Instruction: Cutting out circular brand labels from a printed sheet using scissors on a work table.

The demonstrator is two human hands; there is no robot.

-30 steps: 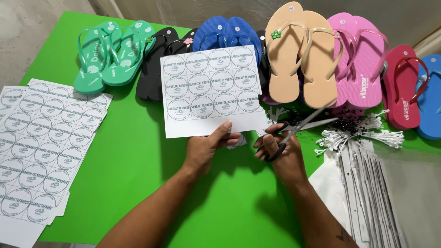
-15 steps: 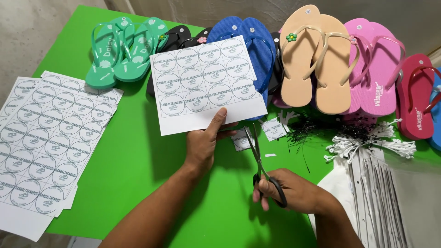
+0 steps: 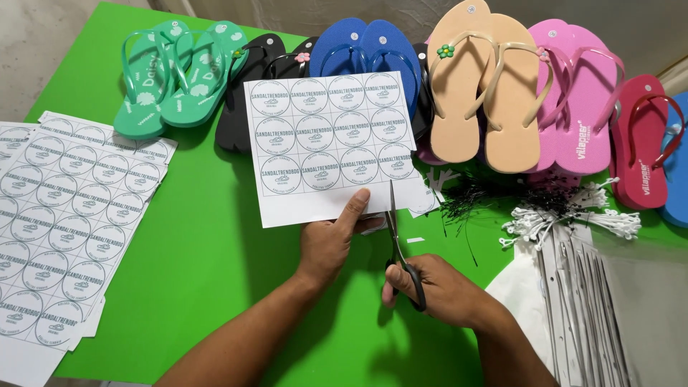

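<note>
White round-label sheet (image 3: 330,143) centre; white label sheets (image 3: 64,215) stacked left.

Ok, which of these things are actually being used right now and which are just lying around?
In use:
left hand holding the label sheet
right hand holding the scissors

Lying about:
flip-flops
stack of label sheets
white tag strings

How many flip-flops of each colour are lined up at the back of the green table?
Green flip-flops: 2
Black flip-flops: 2
Blue flip-flops: 3, one at the right edge
Beige flip-flops: 2
Pink flip-flops: 2
Red flip-flop: 1
Total: 12 clearly visible; any that are mostly hidden behind others are not counted.
</note>
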